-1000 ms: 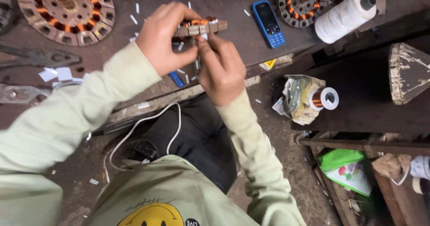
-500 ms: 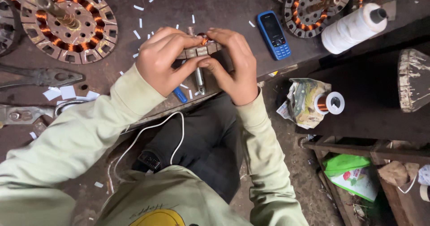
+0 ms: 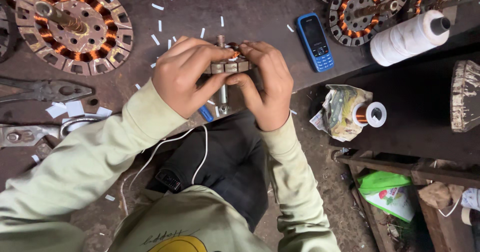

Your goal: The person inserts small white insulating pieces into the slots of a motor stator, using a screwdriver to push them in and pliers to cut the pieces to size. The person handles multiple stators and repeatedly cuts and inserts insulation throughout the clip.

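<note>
Hands hold one small motor part (image 3: 231,66) between them, just above the near edge of the dark surface (image 3: 250,7). The left hand (image 3: 182,74) wraps its left side and the right hand (image 3: 267,84) wraps its right side, both clamped tight on it. A metal rod (image 3: 223,93) sticks down from the part, and a bit of copper wire (image 3: 235,54) shows on top under the fingertips. It looks like the wire is being pushed into the slots. The next move likely needs a steady grip and small, careful pushes. A blue phone (image 3: 315,42) lies near the right hand, and a big wound disc (image 3: 70,27) sits by the far left corner
</note>
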